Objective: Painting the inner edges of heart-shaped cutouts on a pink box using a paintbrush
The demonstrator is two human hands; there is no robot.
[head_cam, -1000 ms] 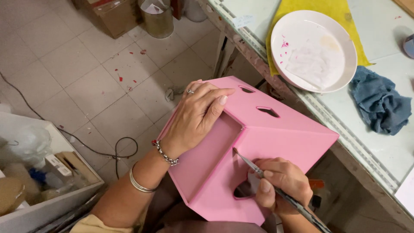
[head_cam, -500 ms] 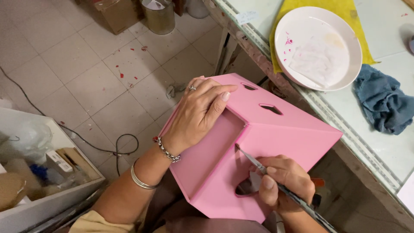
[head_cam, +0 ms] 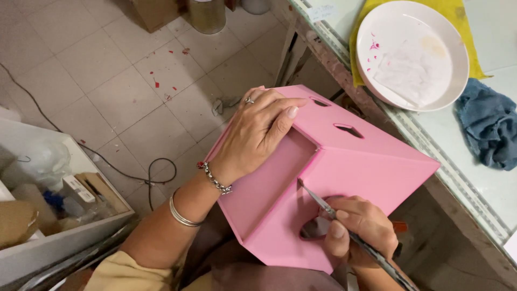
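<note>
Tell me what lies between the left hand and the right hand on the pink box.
In the head view, only the pink box itself: its recessed panel and the front face's edge, which the thin brush in the right hand touches. The left hand grips the top edge.

Packages and labels near my hands

A brown cardboard box stands on the tiled floor at the top edge, just beside a dull metal can. In the white bin at my left lie a small carton with a pale printed label, a flat brown cardboard pack beside it, and another brown cardboard piece at the far left. A small white paper label lies on the table's top corner. I see no screens.
</note>
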